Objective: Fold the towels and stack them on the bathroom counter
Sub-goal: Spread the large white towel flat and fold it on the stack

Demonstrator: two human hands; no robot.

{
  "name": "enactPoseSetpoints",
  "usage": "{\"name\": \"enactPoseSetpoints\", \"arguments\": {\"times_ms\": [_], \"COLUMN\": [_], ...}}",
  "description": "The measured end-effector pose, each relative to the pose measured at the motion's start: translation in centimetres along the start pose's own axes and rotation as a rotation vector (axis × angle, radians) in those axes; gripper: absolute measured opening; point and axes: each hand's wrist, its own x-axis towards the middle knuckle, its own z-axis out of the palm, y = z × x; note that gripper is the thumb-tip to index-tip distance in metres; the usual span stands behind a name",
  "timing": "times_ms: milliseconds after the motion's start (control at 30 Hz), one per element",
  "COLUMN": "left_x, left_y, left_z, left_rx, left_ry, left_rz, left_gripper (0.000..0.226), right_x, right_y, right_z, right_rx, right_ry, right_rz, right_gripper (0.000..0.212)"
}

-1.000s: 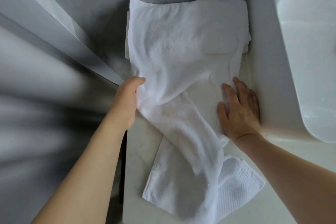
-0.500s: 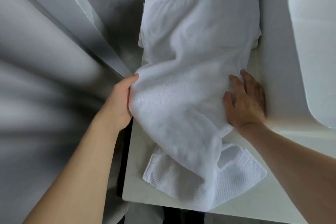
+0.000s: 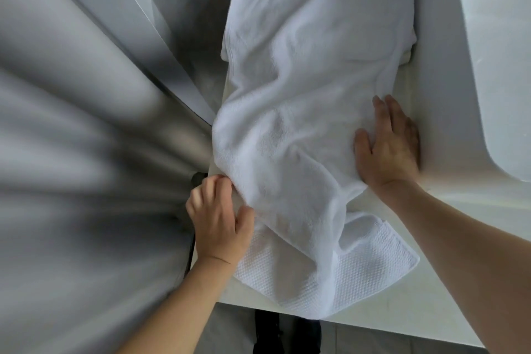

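Observation:
A large white terry towel lies rumpled along the white bathroom counter, its far end folded against the back wall. Under its near end lies a white waffle-weave towel, spread flat near the counter's front edge. My left hand is at the terry towel's left near edge, fingers curled around the cloth. My right hand lies flat and open on the towel's right side, pressing it down.
A white sink basin fills the counter's right side. A grey wall and a slanted panel rise on the left. Dark floor shows below the counter's front edge.
My left hand has moved down toward the front of the counter along the towel's left edge. The right hand stays flat on the right side. The towel has bunched more.

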Motion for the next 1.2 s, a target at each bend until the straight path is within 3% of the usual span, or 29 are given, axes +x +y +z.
{"name": "enactPoseSetpoints", "arguments": {"times_ms": [100, 200, 267, 400, 533, 667, 733, 800, 867, 933, 1000, 1067, 1133, 1200], "left_x": [0.1, -0.2, -0.1, -0.2, -3.0, -6.9, -8.1, -8.7, -9.0, -9.4, -10.0, -10.4, -10.5, -10.4], "left_y": [0.0, -0.1, 0.0, 0.4, 1.5, 2.5, 2.8, 2.8, 2.3, 1.5, 1.2, 0.7, 0.3, 0.4], "left_z": [0.2, 0.3, 0.3, 0.0, -0.3, -0.3, -1.3, -2.9, -4.8, -6.9, -9.2, -11.1, -12.3, -12.7], "left_rx": [0.036, 0.039, 0.053, 0.08, 0.127, 0.243, 0.085, -0.184, -0.385, -0.62, -0.92, -1.182, -1.213, -0.94], "left_ry": [0.01, 0.015, 0.019, 0.001, -0.028, -0.115, -0.15, -0.111, -0.033, -0.072, -0.231, -0.281, -0.244, -0.258], "left_rz": [0.037, 0.074, 0.085, 0.05, -0.065, -0.109, -0.148, -0.316, -0.537, -0.721, -0.862, -0.877, -0.849, -0.829], "left_gripper": [0.032, 0.025, 0.028, 0.029, 0.042, 0.029, 0.025, 0.026, 0.019, 0.006, 0.022, 0.036, 0.032, 0.024], "right_x": [-0.2, -2.1, -4.4, -9.9, -13.8, -14.0, -14.6, -15.7, -17.4, -18.9, -20.1, -20.3, -19.9, -19.6], "right_y": [-0.1, -0.1, -0.1, -0.1, -0.2, -0.4, -0.2, 0.3, 1.2, 1.9, 1.8, 1.1, 0.3, -0.3], "right_z": [-0.2, -1.4, -2.6, -4.6, -5.5, -7.0, -8.5, -10.1, -11.2, -11.9, -12.7, -13.5, -13.9, -14.0], "right_rx": [0.128, 0.449, 0.429, 0.133, -0.045, 0.128, 0.408, 0.796, 1.008, 1.068, 1.123, 1.128, 1.051, 0.866], "right_ry": [0.058, 0.151, 0.135, -0.176, -0.522, -0.682, -0.697, -0.641, -0.497, -0.407, -0.372, -0.302, -0.193, -0.179], "right_rz": [-0.014, 0.08, 0.065, 0.055, 0.101, 0.313, 0.469, 0.669, 0.862, 1.028, 1.089, 1.032, 0.976, 0.954], "right_gripper": [0.063, 0.053, 0.048, 0.054, 0.033, 0.013, 0.006, 0.011, 0.029, 0.042, 0.037, 0.028, 0.029, 0.03]}}
